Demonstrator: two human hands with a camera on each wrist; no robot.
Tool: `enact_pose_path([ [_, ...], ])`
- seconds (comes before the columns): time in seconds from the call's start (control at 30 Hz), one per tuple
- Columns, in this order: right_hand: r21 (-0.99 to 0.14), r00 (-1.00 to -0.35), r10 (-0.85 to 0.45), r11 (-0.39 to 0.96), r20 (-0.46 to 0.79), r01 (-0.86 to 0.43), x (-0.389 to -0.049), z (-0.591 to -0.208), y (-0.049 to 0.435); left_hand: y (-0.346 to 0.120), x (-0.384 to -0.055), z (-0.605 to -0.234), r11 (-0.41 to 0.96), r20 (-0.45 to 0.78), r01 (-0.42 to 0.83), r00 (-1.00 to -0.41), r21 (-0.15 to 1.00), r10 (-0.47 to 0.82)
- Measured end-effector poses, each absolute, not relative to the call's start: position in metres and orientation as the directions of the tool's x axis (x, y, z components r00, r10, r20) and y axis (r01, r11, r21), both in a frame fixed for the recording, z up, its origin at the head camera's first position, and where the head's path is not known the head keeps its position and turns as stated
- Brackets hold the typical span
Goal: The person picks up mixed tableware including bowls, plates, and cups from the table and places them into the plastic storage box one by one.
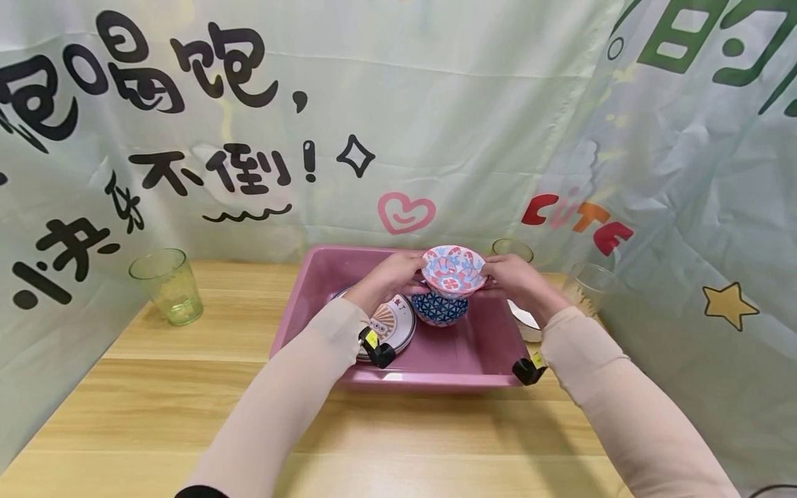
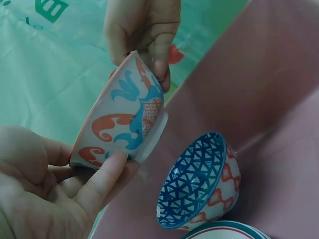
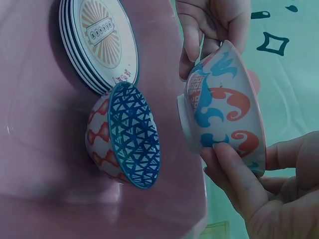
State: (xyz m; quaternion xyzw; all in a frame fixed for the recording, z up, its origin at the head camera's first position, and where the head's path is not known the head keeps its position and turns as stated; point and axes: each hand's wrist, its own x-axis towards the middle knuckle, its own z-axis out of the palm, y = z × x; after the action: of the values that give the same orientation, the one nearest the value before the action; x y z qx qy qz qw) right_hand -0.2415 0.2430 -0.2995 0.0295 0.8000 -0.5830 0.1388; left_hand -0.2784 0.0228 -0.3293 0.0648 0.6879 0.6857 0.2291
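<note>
Between both hands is a bowl (image 1: 453,270) patterned in red, blue and white, raised over a pink basin (image 1: 492,353). My left hand (image 1: 394,277) pinches its left rim, thumb on one side and fingers on the other. On the opposite rim, my right hand (image 1: 518,280) grips in the same way. Below it in the basin sits a second bowl (image 2: 192,179), blue triangles inside and red marks outside, apart from the held one. A stack of white plates with dark rims (image 3: 102,42) lies beside that bowl, partly covered by my left arm in the head view.
A greenish glass (image 1: 168,287) stands at the left of the wooden table (image 1: 205,387). Right of the basin are another glass (image 1: 588,287), a tumbler rim (image 1: 512,249) behind my right hand, and a white dish (image 1: 526,321) partly hidden by my arm. Printed cloth (image 1: 467,104) hangs behind.
</note>
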Motion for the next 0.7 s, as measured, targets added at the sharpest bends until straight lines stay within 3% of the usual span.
enact_pose_path([
  [0.7,-0.915,-0.945,-0.047,0.269,-0.322,0.299,-0.264,-0.318,0.234,0.029,-0.300,-0.349,0.040,-0.216,-0.215,-0.922,0.976,0.321],
])
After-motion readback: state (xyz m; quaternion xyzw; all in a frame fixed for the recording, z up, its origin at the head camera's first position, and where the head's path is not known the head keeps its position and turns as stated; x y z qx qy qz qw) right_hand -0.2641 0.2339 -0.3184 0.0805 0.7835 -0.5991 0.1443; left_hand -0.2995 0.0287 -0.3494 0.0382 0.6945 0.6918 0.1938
